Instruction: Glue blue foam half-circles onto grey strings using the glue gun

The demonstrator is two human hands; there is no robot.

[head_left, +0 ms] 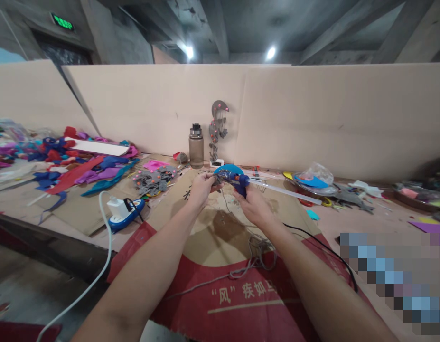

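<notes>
My right hand [254, 203] is wrapped round the handle of a blue hot glue gun [238, 179]. A long translucent glue stick [287, 191] sticks out of its back toward the right. My left hand [201, 189] pinches a small grey piece [217, 179] right at the gun's nozzle; its exact shape is partly hidden by the fingers. A grey cord [225, 202] hangs down from there toward a loose tangle of cord [258, 251] on the cardboard [198, 232]. Behind the gun lies a blue disc [229, 169].
Grey felt pieces with pink dots [155, 179] lie left, near a power strip [127, 214]. A bottle [196, 147] and hanging grey ornament [219, 126] stand against the partition [145, 104]. Coloured felt scraps [88, 168] cover the far left. A black cable [322, 242] runs right.
</notes>
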